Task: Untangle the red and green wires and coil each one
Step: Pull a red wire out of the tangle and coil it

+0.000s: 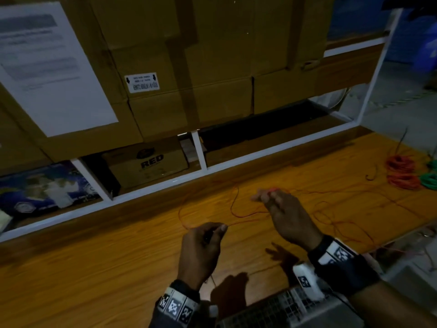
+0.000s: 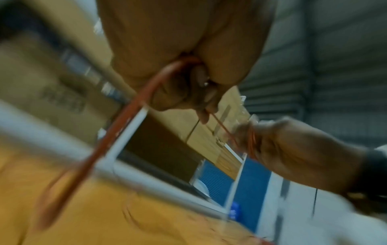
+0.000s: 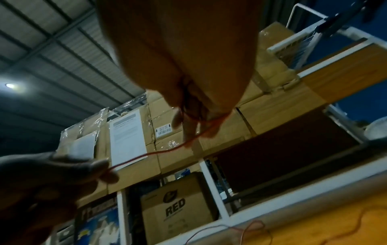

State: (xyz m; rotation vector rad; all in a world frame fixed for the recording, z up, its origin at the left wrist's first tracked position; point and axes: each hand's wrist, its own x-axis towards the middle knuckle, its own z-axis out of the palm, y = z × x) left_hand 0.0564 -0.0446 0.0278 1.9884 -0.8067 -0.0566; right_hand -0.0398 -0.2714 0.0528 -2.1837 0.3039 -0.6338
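A thin red wire (image 1: 246,215) runs slack between my two hands above the wooden table (image 1: 106,275). My left hand (image 1: 222,229) pinches it between thumb and forefinger; in the left wrist view the red wire (image 2: 130,112) leaves that pinch and trails down. My right hand (image 1: 269,197), further back and to the right, has several turns of red wire (image 2: 251,140) wound round its fingers and holds them. The right wrist view shows the red wire (image 3: 167,150) stretching from my right fingers to my left hand (image 3: 104,169). More loose red wire (image 1: 331,216) lies looped on the table to the right.
Finished red coils (image 1: 400,172) and green coils (image 1: 430,179) lie at the table's far right. A white shelf frame (image 1: 201,150) with cardboard boxes (image 1: 189,55) stands behind the table. A grey mesh object (image 1: 283,308) sits at the near edge.
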